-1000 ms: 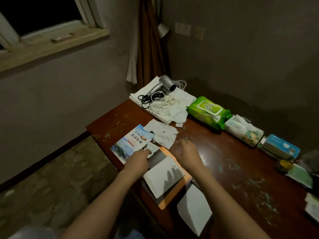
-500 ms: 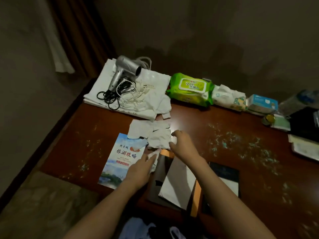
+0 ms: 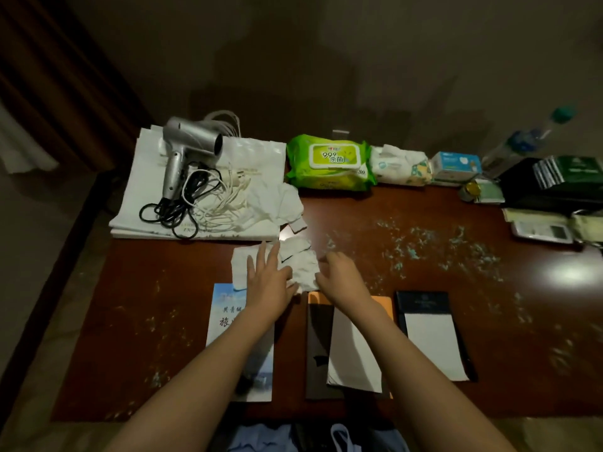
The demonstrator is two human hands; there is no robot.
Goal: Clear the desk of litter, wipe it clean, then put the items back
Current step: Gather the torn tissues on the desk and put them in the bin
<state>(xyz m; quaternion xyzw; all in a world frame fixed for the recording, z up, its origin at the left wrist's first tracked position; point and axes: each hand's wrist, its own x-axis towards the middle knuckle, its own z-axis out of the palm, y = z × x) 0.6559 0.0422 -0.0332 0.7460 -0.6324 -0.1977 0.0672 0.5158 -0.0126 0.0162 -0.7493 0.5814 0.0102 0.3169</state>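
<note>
Head camera looks steeply down, close over the desk.

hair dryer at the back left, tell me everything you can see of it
The hair dryer is silver-grey, seemingly plastic, with a short barrel whose dark nozzle faces right and a handle angled down toward the desk's near side. It lies on its side on a stack of white bags at the desk's back left corner. Its black cord trails from the handle in loose loops, tangled with white string-like cords. Neither hand touches it.
</note>
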